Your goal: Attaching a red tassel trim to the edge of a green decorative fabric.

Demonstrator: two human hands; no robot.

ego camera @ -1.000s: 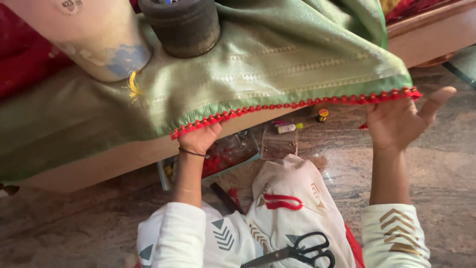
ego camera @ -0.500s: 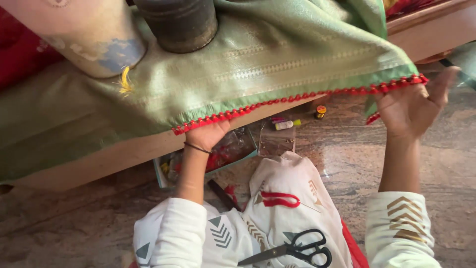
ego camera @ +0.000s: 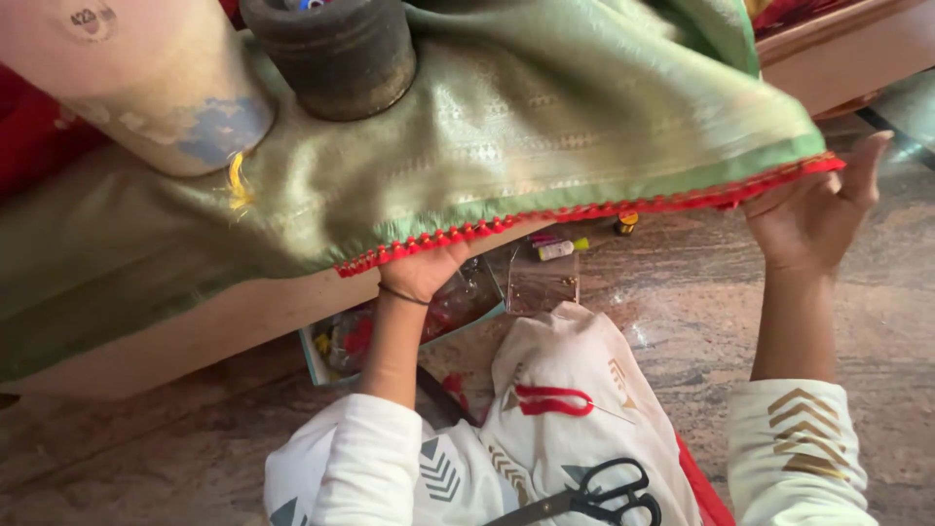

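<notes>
At the far left a pale cylinder point(ego camera: 146, 88) stands on the green cloth point(ego camera: 545, 127), and beside it, to the right, a dark round holder point(ego camera: 336, 58) also rests on the cloth. A small yellow thread point(ego camera: 237, 180) hangs at the foot of the pale cylinder. The cloth lies over a wooden board point(ego camera: 195, 336) and has a red tasselled border point(ego camera: 584, 212) along its front edge.

The left hand point(ego camera: 424, 273) is under this border near the middle of the picture; its fingers are hidden by the cloth, so I cannot tell if they grip it. A thin dark band is on this wrist. Behind the arm, on the stone floor point(ego camera: 682, 302), there is a clear plastic box point(ego camera: 409, 326) with small red things inside, and near it a small clear container point(ego camera: 543, 282) and a little tube point(ego camera: 563, 249).

On the lap, a loop of red thread point(ego camera: 550, 399) lies on the white patterned garment, and black scissors point(ego camera: 594, 499) lie lower, at the bottom edge.

At the right, the right hand point(ego camera: 813, 219) holds the corner of the border, fingers closed on it from below, thumb stretched up. The two hands are well apart, with the border stretched between them.
</notes>
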